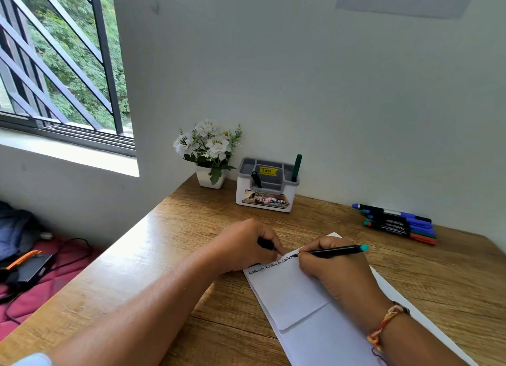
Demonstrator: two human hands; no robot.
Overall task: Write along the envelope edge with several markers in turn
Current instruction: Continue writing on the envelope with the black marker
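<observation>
The white envelope [301, 311] lies slantwise on the wooden desk [178, 229], with handwriting along its far edge. The right hand [336, 272] pinches a black marker [331, 251], its tip on that edge. The left hand [243, 245] curls round a black cap [265, 244] while its fingertips pin the paper. Hold the paper firmly and keep the strokes small and close to the edge. Beyond lie spare markers [397, 223].

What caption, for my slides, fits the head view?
Right hand writes along the envelope edge with a marker; left hand grips black cap.
</observation>
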